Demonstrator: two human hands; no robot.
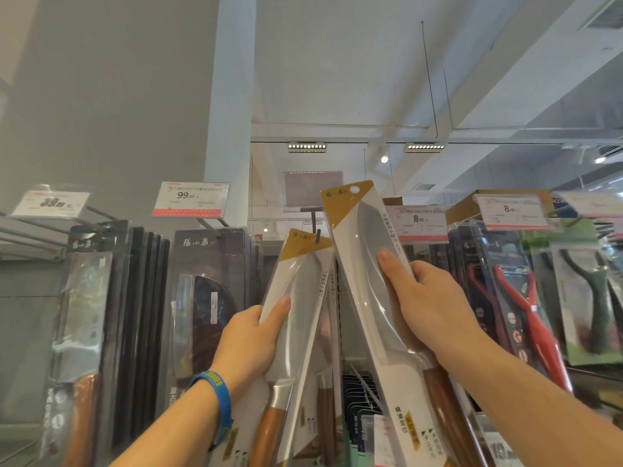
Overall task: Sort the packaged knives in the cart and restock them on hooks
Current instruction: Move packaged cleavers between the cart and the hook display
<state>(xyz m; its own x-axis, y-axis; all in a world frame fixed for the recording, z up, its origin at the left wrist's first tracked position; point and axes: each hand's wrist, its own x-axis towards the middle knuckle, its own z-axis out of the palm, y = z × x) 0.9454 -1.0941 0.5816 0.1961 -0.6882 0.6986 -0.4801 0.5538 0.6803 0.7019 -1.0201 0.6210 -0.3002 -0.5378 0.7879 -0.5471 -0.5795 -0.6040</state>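
This is the hanging step; the right hand [435, 305] clamps its fingers [391, 267] on the new knife pack [371, 237] just right of the hook [317, 234]; the pack stands long-ways up, tip up, handle down, top leaning left; the left hand [253, 342] grips the hung pack [300, 274] below the hook, seemingly on it; next, the hole [354, 189] must meet the hook.

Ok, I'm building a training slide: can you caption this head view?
Left hand grips a knife pack hung on the hook; right hand holds a second pack beside it, unhung.

Hung knife pack [301, 264] occupies hook [317, 236]; dark knife boxes [215, 264] crowd left; red tongs packs [499, 298] right; hook tip exposed.
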